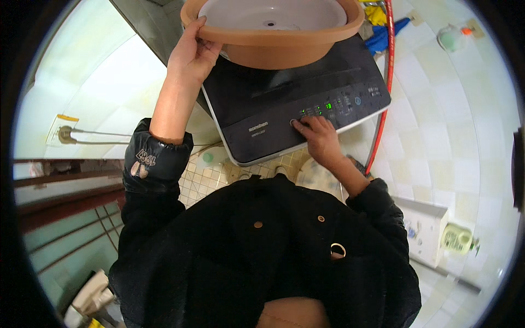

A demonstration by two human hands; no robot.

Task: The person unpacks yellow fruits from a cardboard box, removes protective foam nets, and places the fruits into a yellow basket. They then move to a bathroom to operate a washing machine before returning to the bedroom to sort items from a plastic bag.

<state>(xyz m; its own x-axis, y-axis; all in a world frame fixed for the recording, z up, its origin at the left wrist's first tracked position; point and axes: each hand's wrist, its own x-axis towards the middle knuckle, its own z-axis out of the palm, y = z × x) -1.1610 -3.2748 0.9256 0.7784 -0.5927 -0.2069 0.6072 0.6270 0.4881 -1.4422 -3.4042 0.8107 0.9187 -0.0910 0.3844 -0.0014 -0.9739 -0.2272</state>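
A black top-loading washing machine (246,98) with a white edge stands before me, its panel lit with green digits and small lights. My left hand (193,55) grips the left rim of an orange-brown plastic basin (279,53), thumb over the rim and fingers beneath. Inside that basin sits a white basin (246,16) with a dark spot in its middle. The basins are over the back part of the machine's lid; whether they rest on it I cannot tell. At the control panel, my right hand (318,131) touches a round button with its fingers bent, holding nothing.
A red hose (379,131) runs down the tiled wall on the right. Blue cloth (385,41) hangs behind it. A plug with a cord (65,134) is in the left wall socket. A bottle with a green cap (208,157) stands on the floor, and a pump bottle (456,238) is at lower right.
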